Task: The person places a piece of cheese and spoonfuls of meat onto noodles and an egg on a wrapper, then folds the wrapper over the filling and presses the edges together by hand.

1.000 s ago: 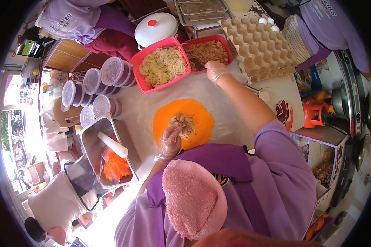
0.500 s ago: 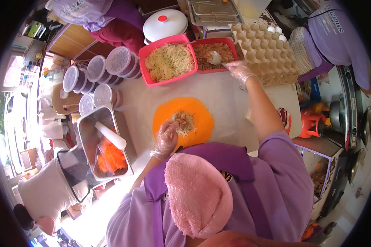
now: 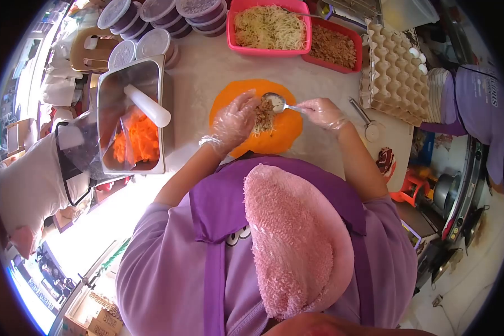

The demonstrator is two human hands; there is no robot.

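Note:
A round orange sheet (image 3: pixel 288 130) lies flat on the table, with a heap of brown minced filling and pale shreds (image 3: pixel 264 119) near its middle. My right hand (image 3: pixel 322 114), in a clear plastic glove, grips the handle of a metal spoon (image 3: pixel 276 103), whose bowl is over the heap. Also gloved, my left hand (image 3: pixel 235 121) is at the left side of the heap with its fingers stretched out. Beyond the sheet stand a pink tub of pale shreds (image 3: pixel 270 28) and a red tub of brown mince (image 3: pixel 333 48).
A steel pan (image 3: pixel 161 134) at the left holds orange pieces and a white roller (image 3: pixel 147 105). Lidded tubs (image 3: pixel 153 43) stack at the back left. Egg trays (image 3: pixel 396 75) and a ladle-like utensil (image 3: pixel 364 115) are at the right, near another person's sleeve (image 3: pixel 476 92).
My right hand has brought the spoon from the red tub to the heap. My left hand remains beside the heap, its fingers more extended. The head view has shifted.

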